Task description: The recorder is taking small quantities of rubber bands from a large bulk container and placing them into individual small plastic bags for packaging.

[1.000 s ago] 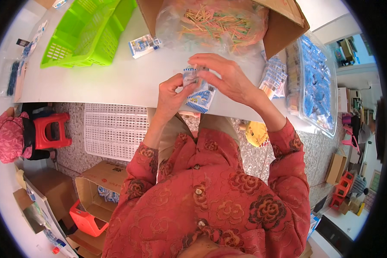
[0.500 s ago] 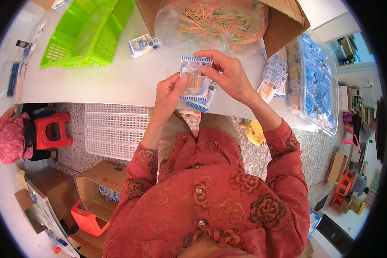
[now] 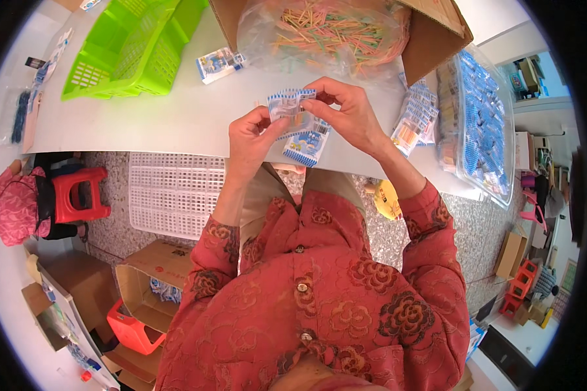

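A small clear packet with blue striped ends (image 3: pixel 291 100) is held between my two hands above the table. My left hand (image 3: pixel 248 144) pinches its lower left side between thumb and fingers. My right hand (image 3: pixel 347 115) grips its upper right part, thumb in front. Coloured sticks show faintly through the packet, which looks bent between my fingers. Just below it a second blue and white packet (image 3: pixel 304 148) lies at the table's near edge. Farther off, an open clear bag of pink, yellow and green sticks (image 3: pixel 326 32) sits in a cardboard box (image 3: pixel 437 42).
A green plastic basket (image 3: pixel 151 65) stands at the far left, with a blue and white packet (image 3: pixel 218 64) beside it. To the right are several stick packets (image 3: pixel 411 124) and a clear bin (image 3: pixel 462 174) full of packets. A person (image 3: pixel 25 205) sits at the left.
The held packet has tipped and bent, and its lower end has lifted off the packet beneath, now more exposed. My left hand has shifted slightly left.
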### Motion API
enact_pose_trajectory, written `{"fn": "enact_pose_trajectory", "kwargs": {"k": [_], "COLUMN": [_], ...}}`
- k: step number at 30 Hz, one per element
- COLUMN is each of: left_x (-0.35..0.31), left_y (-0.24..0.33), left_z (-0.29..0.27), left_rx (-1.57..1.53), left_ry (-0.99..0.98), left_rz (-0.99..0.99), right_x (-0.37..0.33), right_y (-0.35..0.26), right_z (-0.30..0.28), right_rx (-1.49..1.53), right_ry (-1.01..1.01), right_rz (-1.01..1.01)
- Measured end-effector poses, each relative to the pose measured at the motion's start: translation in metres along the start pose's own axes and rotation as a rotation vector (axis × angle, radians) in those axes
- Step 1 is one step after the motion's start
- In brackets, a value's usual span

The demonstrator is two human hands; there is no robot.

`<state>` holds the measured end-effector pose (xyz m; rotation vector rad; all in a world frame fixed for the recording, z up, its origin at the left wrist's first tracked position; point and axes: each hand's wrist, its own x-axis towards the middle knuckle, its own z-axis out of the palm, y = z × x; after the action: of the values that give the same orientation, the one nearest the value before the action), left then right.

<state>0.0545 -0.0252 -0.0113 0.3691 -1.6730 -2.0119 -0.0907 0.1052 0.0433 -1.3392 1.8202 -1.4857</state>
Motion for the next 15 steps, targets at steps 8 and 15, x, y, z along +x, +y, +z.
{"fn": "enact_pose_trajectory", "kwargs": {"k": [8, 15], "left_x": [-0.003, -0.005], "left_y": [0.003, -0.004], "left_z": [0.001, 0.001], "left_rx": [-0.036, 0.094], "left_ry": [0.017, -0.012], "left_rz": [0.025, -0.016], "right_x": [0.001, -0.002], "right_y": [-0.002, -0.006], "right_z": [0.005, 0.013], "right_rx": [0.104, 0.247], "right_ry": [-0.073, -0.056], "right_rz": [0.185, 0.168]}}
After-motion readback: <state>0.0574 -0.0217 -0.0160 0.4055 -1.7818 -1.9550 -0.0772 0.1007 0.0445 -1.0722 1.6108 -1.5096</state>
